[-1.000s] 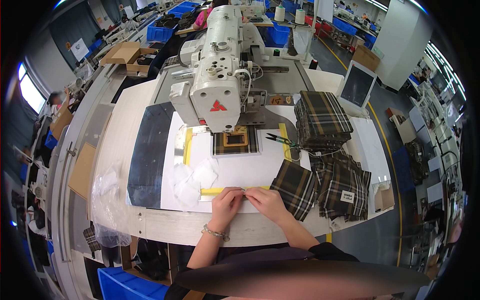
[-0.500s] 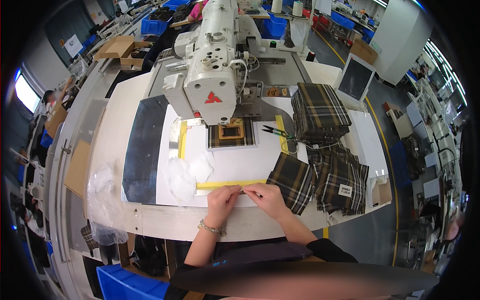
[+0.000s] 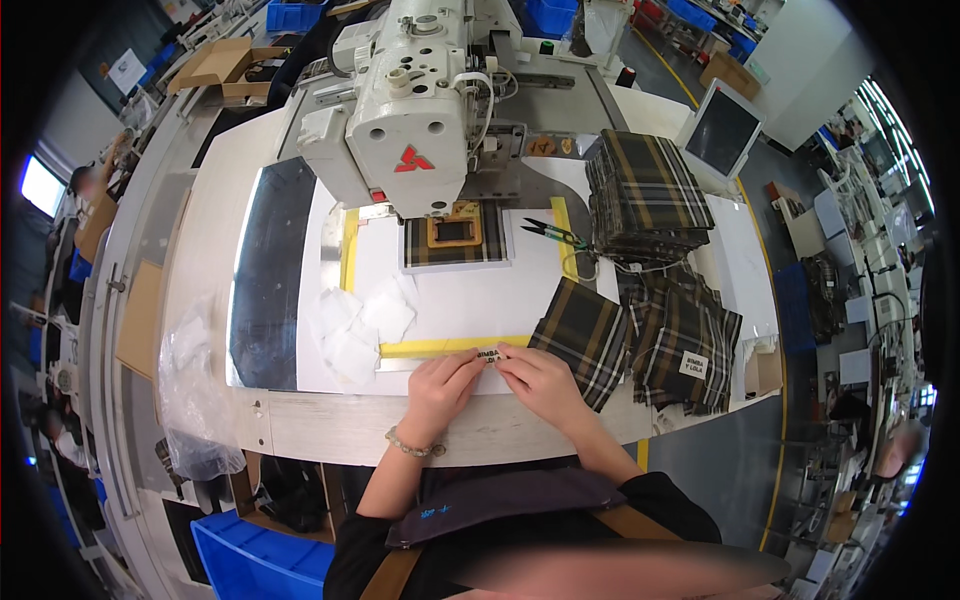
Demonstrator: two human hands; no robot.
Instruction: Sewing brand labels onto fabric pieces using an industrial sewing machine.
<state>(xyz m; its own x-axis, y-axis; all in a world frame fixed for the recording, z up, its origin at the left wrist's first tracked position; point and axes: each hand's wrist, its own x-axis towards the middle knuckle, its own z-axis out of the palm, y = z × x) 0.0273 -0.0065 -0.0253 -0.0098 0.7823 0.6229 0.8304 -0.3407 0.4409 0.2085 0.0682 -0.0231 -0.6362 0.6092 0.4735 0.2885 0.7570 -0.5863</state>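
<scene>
Cardboard box (image 3: 243,490) of dark things sits below the front edge of the table (image 3: 330,430), beside a blue bin (image 3: 255,560); left hand (image 3: 440,390) and right hand (image 3: 545,385) pinch a small lettered label (image 3: 490,356) near that edge's middle, a similar white label (image 3: 693,366) lies on plaid pieces (image 3: 660,330) toward the right edge, a sewing machine (image 3: 410,120) stands behind
</scene>
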